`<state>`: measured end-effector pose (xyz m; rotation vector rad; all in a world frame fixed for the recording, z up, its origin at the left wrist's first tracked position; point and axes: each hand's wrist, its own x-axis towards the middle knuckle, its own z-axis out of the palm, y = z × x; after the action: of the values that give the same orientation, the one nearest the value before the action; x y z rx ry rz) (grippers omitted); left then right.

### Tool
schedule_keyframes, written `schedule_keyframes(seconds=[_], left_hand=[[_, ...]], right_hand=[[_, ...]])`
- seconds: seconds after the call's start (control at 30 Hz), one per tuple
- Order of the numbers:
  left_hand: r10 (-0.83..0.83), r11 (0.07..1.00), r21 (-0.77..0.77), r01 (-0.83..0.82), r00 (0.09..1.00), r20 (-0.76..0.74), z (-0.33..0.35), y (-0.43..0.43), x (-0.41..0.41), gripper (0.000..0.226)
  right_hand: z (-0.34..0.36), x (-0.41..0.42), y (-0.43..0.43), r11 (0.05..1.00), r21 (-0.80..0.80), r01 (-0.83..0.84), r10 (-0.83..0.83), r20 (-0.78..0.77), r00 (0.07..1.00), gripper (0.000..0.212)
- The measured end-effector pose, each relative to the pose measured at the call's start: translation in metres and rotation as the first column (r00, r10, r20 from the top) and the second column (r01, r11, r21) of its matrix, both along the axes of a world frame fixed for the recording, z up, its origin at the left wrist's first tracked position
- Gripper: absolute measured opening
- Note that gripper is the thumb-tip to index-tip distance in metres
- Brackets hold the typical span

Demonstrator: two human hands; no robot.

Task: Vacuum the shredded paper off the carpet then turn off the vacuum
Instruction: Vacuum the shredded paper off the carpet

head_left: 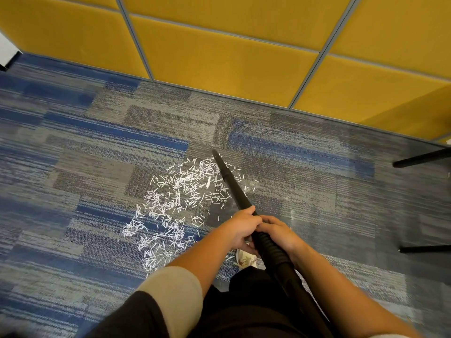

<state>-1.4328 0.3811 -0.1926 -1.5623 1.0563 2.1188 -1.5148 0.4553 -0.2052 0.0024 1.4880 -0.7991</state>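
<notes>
White shredded paper (170, 206) lies scattered in a patch on the blue and grey carpet (73, 167). A black vacuum nozzle tube (231, 184) slants up from my hands, its tip at the far right edge of the paper patch. My left hand (240, 229) grips the tube where it meets the ribbed black hose (271, 247). Wrapped around that hose just behind it is my right hand (280, 234). The vacuum's body is out of view.
A yellow padded partition wall (219, 57) runs along the far side of the carpet. Black furniture legs (422, 158) stand at the right. My light shoe (246, 261) shows below my hands, beside the paper.
</notes>
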Motion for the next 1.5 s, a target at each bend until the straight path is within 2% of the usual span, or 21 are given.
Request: schedule_keyframes(seconds=[0.27,0.43,0.7,0.87,1.03,1.5], left_hand=[[0.003,1.0,0.013,-0.003,1.0,-0.018,0.0,0.007,-0.005,0.059],[0.049,0.999,0.003,-0.049,0.999,0.0,-0.001,0.001,0.011,0.06],[0.194,0.981,0.02,-0.195,0.981,0.028,-0.004,-0.004,0.044,0.058],[0.222,0.975,0.024,-0.222,0.975,0.012,-0.001,-0.004,0.061,0.058],[0.246,0.969,-0.004,-0.246,0.969,0.023,-0.002,-0.002,0.074,0.058],[0.409,0.912,0.023,-0.409,0.912,0.028,-0.001,0.003,0.119,0.06]], right_hand=[[-0.001,-0.006,0.008,1.0,0.001,-0.003,0.003,-0.036,0.999,0.026],[-0.004,0.008,-0.004,0.996,0.003,-0.089,0.089,-0.056,0.994,0.032],[-0.002,0.035,-0.021,0.982,0.014,-0.19,0.19,-0.024,0.981,0.034],[-0.001,0.047,-0.025,0.963,0.007,-0.268,0.268,-0.014,0.963,0.029],[0.005,0.058,-0.028,0.959,-0.01,-0.284,0.284,0.012,0.959,0.021],[0.004,0.099,-0.039,0.925,-0.009,-0.38,0.38,0.05,0.924,0.022]])
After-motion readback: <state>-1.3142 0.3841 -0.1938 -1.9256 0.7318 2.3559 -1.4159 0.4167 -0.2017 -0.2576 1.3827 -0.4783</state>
